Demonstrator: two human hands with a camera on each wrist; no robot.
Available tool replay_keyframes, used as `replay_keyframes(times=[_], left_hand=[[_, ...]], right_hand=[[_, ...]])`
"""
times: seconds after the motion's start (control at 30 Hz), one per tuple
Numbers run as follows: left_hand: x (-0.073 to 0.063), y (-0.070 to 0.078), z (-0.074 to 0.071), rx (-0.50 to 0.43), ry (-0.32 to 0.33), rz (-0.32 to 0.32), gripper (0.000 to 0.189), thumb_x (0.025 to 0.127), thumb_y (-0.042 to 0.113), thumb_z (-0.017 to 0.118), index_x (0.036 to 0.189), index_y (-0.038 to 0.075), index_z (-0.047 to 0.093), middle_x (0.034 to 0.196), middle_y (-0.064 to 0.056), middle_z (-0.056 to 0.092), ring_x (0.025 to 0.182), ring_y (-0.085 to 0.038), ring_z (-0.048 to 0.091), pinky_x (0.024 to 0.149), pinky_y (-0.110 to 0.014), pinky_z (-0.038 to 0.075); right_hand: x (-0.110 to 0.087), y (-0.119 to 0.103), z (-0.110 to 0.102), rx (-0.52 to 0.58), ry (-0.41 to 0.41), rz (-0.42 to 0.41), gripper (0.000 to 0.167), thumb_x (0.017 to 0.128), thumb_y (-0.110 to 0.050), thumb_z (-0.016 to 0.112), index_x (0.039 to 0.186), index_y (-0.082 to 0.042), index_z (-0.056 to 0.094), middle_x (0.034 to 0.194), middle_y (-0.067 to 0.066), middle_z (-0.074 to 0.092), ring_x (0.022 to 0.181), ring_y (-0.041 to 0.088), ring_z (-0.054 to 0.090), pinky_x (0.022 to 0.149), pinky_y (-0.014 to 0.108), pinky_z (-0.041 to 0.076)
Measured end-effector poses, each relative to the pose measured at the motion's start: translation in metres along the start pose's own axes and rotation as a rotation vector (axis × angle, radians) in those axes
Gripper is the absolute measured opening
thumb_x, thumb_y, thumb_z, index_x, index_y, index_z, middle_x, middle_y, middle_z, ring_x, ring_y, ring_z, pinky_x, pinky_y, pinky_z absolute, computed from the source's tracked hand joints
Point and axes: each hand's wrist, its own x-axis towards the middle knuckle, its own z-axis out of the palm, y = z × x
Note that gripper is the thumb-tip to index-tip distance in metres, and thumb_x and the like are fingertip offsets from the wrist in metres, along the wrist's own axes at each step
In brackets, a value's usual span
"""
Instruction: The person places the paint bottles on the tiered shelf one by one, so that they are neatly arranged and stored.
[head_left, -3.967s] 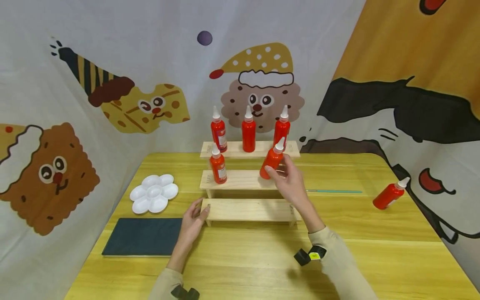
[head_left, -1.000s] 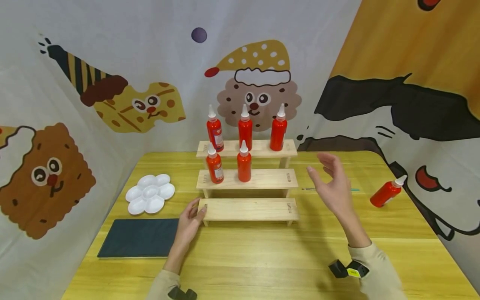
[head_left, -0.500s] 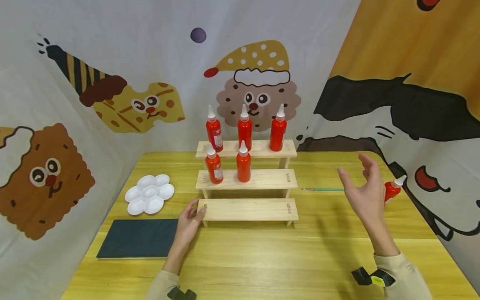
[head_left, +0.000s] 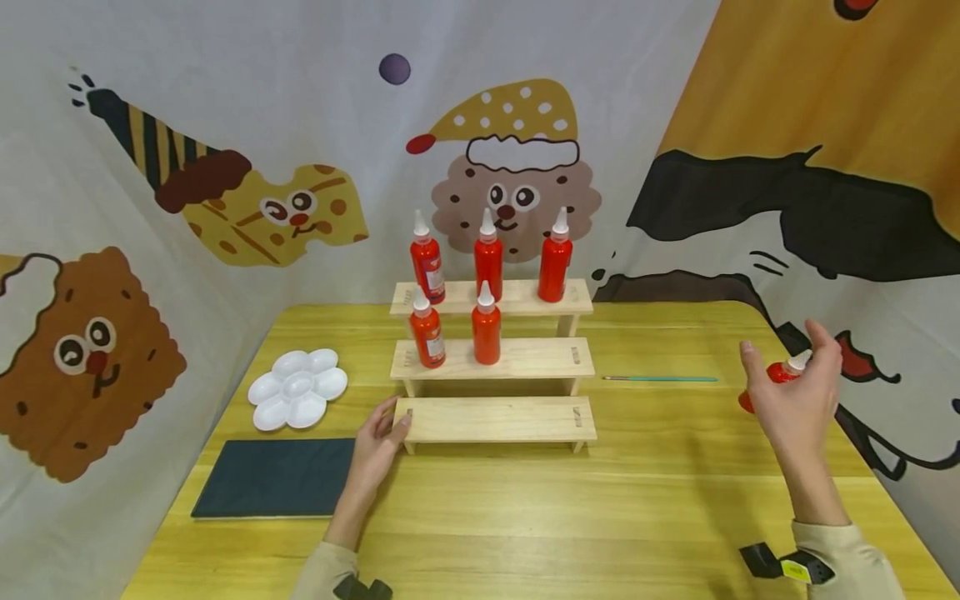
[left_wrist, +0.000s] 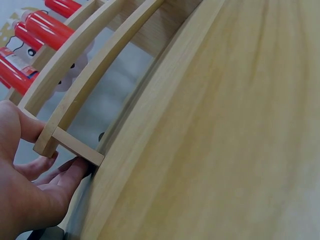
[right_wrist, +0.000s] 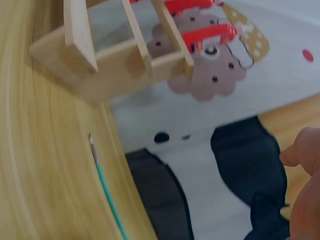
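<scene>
My left hand grips the left end of the lowest step of a three-step wooden display rack. In the left wrist view its thumb lies at the step's edge, with the fingers below by the leg. My right hand, thumb and fingers spread, is over a red paint bottle with a white nozzle cap, which leans at the table's right side and is partly hidden by it. Contact cannot be made out. Several like bottles stand upright on the rack: a top-row bottle at right, a middle-step bottle at centre.
A white flower-shaped palette and a dark flat board lie left of the rack. A thin teal paintbrush lies between the rack and the right-hand bottle. A printed cloth hangs behind the wooden table.
Four seconds ago my right hand held a bottle over the middle step; that bottle now stands at the step's centre. My emptied right hand has moved right to the lone bottle. My left hand stays put.
</scene>
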Motion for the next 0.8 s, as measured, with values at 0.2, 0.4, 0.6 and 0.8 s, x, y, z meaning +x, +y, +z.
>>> replay_keyframes(times=[0.2, 0.4, 0.6, 0.8], left_hand=[[-0.002, 0.002, -0.001, -0.003, 0.002, 0.009, 0.053, 0.102, 0.018, 0.062, 0.151, 0.005, 0.045, 0.136, -0.027, 0.061, 0.121, -0.034, 0.062, 0.088, -0.024, 0.051], [-0.001, 0.001, 0.000, -0.004, 0.004, 0.002, 0.053, 0.102, 0.018, 0.063, 0.151, 0.007, 0.046, 0.137, -0.025, 0.061, 0.121, -0.033, 0.062, 0.091, -0.026, 0.051], [-0.001, 0.001, -0.001, -0.011, 0.008, 0.009, 0.053, 0.102, 0.019, 0.062, 0.151, 0.005, 0.046, 0.137, -0.027, 0.060, 0.121, -0.033, 0.062, 0.086, -0.019, 0.050], [-0.002, 0.000, -0.001, -0.012, 0.001, 0.012, 0.055, 0.102, 0.019, 0.063, 0.151, 0.004, 0.045, 0.139, -0.028, 0.059, 0.125, -0.036, 0.060, 0.088, -0.020, 0.049]], right_hand=[[0.011, 0.020, -0.007, -0.048, 0.003, 0.169, 0.074, 0.098, -0.035, 0.060, 0.160, -0.025, 0.021, 0.167, 0.001, 0.021, 0.156, 0.023, 0.018, 0.127, 0.051, 0.010], [0.017, 0.042, -0.008, -0.054, 0.013, 0.230, 0.076, 0.098, -0.036, 0.059, 0.160, -0.019, 0.018, 0.167, 0.004, 0.021, 0.155, 0.023, 0.018, 0.127, 0.047, 0.010], [0.021, 0.057, -0.008, -0.063, -0.026, 0.310, 0.078, 0.099, -0.037, 0.057, 0.161, -0.017, 0.014, 0.169, 0.007, 0.014, 0.156, 0.026, 0.013, 0.127, 0.048, 0.009], [0.024, 0.072, -0.006, -0.014, -0.087, 0.399, 0.081, 0.098, -0.039, 0.059, 0.160, -0.023, 0.010, 0.170, 0.007, 0.013, 0.157, 0.025, 0.011, 0.127, 0.048, 0.011]])
